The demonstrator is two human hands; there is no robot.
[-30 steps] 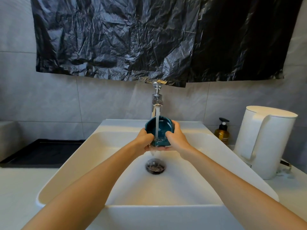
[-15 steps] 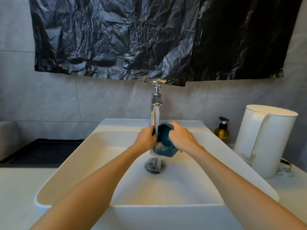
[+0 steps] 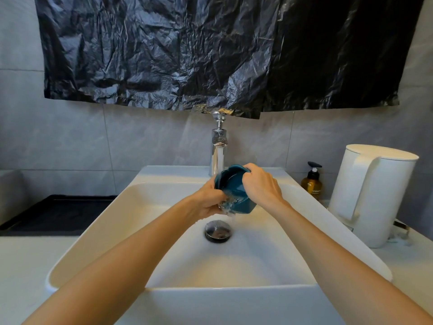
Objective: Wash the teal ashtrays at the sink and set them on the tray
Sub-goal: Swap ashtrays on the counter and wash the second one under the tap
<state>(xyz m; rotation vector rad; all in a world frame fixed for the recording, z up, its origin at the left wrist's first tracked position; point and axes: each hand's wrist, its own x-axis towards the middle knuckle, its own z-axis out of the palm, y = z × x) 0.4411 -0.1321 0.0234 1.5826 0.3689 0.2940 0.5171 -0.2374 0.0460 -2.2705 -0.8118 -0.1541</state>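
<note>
Teal ashtray (image 3: 236, 192) now tipped further on edge vs a sec ago, under tap (image 3: 219, 146) stream, over sink (image 3: 98, 231). Left hand (image 3: 208, 204) & right hand (image 3: 261, 184) both grip it. Tray (image 3: 46, 212) far left.

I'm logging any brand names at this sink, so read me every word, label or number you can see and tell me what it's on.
Amber pump bottle: a pale label with one line of capitals that seems to begin "SHAMP"; the rest, and the smaller print under it, are too blurred to read.
White kettle, faucet, teal ashtray, black tray: no readable text.
</note>
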